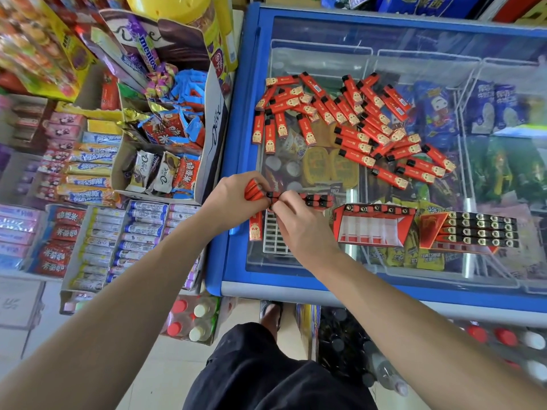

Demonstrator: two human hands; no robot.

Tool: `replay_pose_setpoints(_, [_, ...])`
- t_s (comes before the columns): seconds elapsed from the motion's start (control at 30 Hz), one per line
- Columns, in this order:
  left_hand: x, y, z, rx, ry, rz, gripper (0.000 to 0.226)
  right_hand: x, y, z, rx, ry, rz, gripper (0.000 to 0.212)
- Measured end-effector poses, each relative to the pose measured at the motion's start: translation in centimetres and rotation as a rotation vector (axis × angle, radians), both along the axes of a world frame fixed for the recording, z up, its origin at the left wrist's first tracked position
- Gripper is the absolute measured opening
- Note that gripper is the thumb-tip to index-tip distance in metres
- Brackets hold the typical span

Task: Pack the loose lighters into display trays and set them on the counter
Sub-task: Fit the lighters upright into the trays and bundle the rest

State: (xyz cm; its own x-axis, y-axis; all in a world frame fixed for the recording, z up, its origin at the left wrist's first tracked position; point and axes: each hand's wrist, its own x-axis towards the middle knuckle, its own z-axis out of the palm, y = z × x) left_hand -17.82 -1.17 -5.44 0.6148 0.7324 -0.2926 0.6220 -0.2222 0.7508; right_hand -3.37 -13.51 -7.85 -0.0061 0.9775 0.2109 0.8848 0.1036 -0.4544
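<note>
Head view puts us at a blue-framed chest freezer [233, 161] with a glass lid, our counter. Loose lighters [349, 113] lie scattered across the glass. Our left hand [233, 199] grips a bundle of lighters [254, 189]; our right hand [299, 223] pinches one over a white tray [273, 238]. Two red display trays [374, 229] sit just beside. Candy shelves [97, 202] crowd our left.

A blue-framed chest freezer [233, 161] with sliding glass lids fills the right side; packaged ice creams [491, 108] lie inside in white wire baskets. Against the freezer's left edge stands an open Dove carton [215, 128] holding wrapped chocolates [165, 173]. Mentos rolls [148, 53] lean behind the carton. Boxed candy tubes [139, 229] sit below it. Capped bottles [189, 321] stand on the tiled floor.
</note>
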Motion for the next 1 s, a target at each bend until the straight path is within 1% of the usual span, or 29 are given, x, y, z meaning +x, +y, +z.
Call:
replay_pose_setpoints(0.37, [0.39,0.53,-0.26,-0.035,0.030,0.023,0.014,0.09,-0.33,-0.35,-0.008,-0.005,-0.001,0.008])
replay_pose_setpoints(0.57, [0.31,0.80,-0.26,-0.067,0.044,0.021,0.014,-0.05,-0.46,-0.17,0.007,-0.025,-0.002,0.013])
replay_pose_setpoints(0.73, [0.36,0.85,-0.06,-0.073,0.049,0.011,0.014,-0.33,-0.33,-0.37,-0.020,-0.047,-0.013,0.019])
replay_pose_setpoints(0.87, [0.42,0.83,0.17,-0.065,0.055,0.007,0.013,-0.62,0.03,-0.20,-0.022,-0.079,-0.005,0.012])
replay_pose_setpoints(1.0, [0.45,0.68,0.27,-0.046,0.057,0.003,0.013,-0.55,0.22,-0.33,0.014,-0.077,-0.028,0.013])
